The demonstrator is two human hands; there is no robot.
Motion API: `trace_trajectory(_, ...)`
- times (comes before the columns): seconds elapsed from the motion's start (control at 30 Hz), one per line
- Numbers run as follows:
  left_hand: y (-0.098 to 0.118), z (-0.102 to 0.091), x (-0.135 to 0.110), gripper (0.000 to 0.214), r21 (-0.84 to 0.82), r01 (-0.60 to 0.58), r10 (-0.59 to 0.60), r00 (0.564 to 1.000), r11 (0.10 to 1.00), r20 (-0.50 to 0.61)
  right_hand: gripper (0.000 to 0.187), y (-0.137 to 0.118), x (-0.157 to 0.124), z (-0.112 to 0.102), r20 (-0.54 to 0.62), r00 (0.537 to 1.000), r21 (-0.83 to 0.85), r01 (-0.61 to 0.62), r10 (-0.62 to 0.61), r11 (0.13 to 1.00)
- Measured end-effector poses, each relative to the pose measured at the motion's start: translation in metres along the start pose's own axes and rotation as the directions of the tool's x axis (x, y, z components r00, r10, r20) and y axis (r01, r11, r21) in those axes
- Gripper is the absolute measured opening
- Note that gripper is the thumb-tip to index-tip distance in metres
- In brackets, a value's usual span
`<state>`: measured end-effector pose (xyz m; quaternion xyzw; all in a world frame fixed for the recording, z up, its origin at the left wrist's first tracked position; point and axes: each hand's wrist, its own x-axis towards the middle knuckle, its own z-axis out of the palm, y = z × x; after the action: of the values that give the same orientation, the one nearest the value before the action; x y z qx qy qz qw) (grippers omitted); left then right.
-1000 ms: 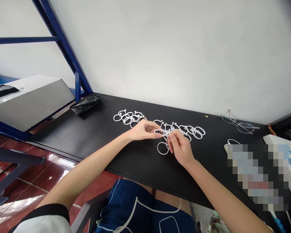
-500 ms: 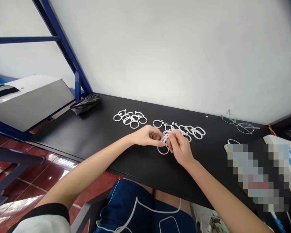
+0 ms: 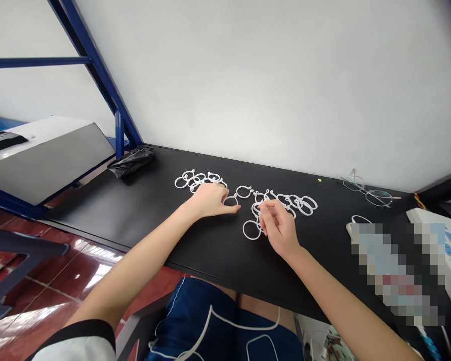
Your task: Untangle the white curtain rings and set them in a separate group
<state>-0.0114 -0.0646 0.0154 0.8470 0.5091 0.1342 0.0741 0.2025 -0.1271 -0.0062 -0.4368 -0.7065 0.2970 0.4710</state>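
Note:
My left hand [image 3: 212,200] is over the right side of a loose group of white rings [image 3: 181,182] with small knobs on them. One white ring [image 3: 231,204] shows between its thumb and curled fingers. My right hand [image 3: 280,228] has its fingers bent, thumb and forefinger close together at the near edge of a second, tangled heap of white rings [image 3: 306,205]. Whatever its fingertips hold is hidden. One white ring [image 3: 251,238] lies just left of those fingers, and another ring [image 3: 244,186] sits between the two groups.
The black table [image 3: 135,215] stands against a white wall. A crumpled black plastic bag [image 3: 131,163] lies at its left end by a blue metal frame [image 3: 119,133]. Eyeglasses [image 3: 378,198] are at the back right, with a white box-like object [image 3: 423,218] and a blurred-out patch nearer.
My left hand has moved left, away from my right hand, with a white ring now at its thumb and fingers. My right hand has stayed almost in place by the heap.

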Motion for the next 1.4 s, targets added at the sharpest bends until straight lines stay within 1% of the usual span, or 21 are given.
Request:
trace_trajectory(0.07,-0.002,-0.002,0.000,0.052,0.062,0.040,-0.042,0.999,0.997,0.027,0.025,0.000,0.000,0.000,0.002,1.000,0.002,-0.005,0.005,1.000)
trace_trajectory(0.2,-0.004,-0.005,0.000,0.054,0.161,0.077,-0.087,0.995,0.984,0.056,0.024,0.001,0.000,0.000,0.011,1.000,0.008,0.000,0.000,1.000)
trace_trajectory(0.43,-0.009,-0.007,0.002,0.053,0.195,0.109,-0.128,0.988,0.975,0.088,0.022,0.001,0.000,0.000,0.013,1.000,0.010,-0.001,0.001,1.000)
trace_trajectory(0.6,-0.010,-0.004,0.003,0.047,0.183,0.116,-0.130,0.989,0.976,0.067,0.022,0.002,0.000,0.001,0.016,1.000,0.007,-0.001,0.001,1.000)
trace_trajectory(0.63,-0.010,-0.003,0.003,0.046,0.176,0.115,-0.125,0.991,0.978,0.048,0.021,0.002,-0.001,0.001,0.016,1.000,0.008,0.001,-0.001,1.000)
trace_trajectory(0.7,-0.009,-0.001,0.003,0.042,0.148,0.105,-0.103,0.994,0.983,-0.025,0.021,0.003,-0.001,0.001,0.013,1.000,0.008,0.001,-0.001,1.000)
trace_trajectory(0.77,-0.007,0.002,0.002,0.036,0.104,0.064,-0.051,0.991,0.992,-0.125,0.021,0.003,-0.001,0.001,0.014,1.000,0.008,-0.003,0.003,1.000)
trace_trajectory(0.83,-0.004,0.005,0.001,0.029,0.051,-0.036,0.046,0.980,0.998,-0.192,0.021,0.003,-0.001,0.001,0.015,1.000,0.008,-0.006,0.005,1.000)
trace_trajectory(0.9,-0.001,0.009,0.000,0.024,-0.006,-0.170,0.165,0.963,0.985,-0.213,0.021,0.003,-0.001,0.001,0.013,1.000,0.011,-0.002,0.002,1.000)
trace_trajectory(0.97,0.002,0.013,-0.001,0.021,-0.060,-0.305,0.286,0.935,0.951,-0.211,0.021,0.003,-0.001,0.001,0.012,1.000,0.014,0.000,-0.001,1.000)
trace_trajectory(1.03,0.004,0.018,-0.001,0.020,-0.106,-0.395,0.368,0.907,0.913,-0.204,0.021,0.002,-0.001,0.001,0.013,1.000,0.015,-0.002,0.002,1.000)
trace_trajectory(1.1,0.005,0.021,0.000,0.020,-0.139,-0.430,0.403,0.896,0.892,-0.188,0.021,0.003,-0.001,0.001,0.017,1.000,0.015,-0.007,0.006,1.000)
trace_trajectory(1.27,0.003,0.027,0.001,0.024,-0.156,-0.433,0.414,0.899,0.888,-0.140,0.020,0.004,-0.001,0.001,0.026,1.000,0.009,-0.005,0.004,1.000)
trace_trajectory(1.4,0.000,0.031,0.002,0.026,-0.166,-0.445,0.428,0.895,0.880,-0.131,0.020,0.004,-0.001,0.002,0.027,1.000,0.007,-0.008,0.008,1.000)
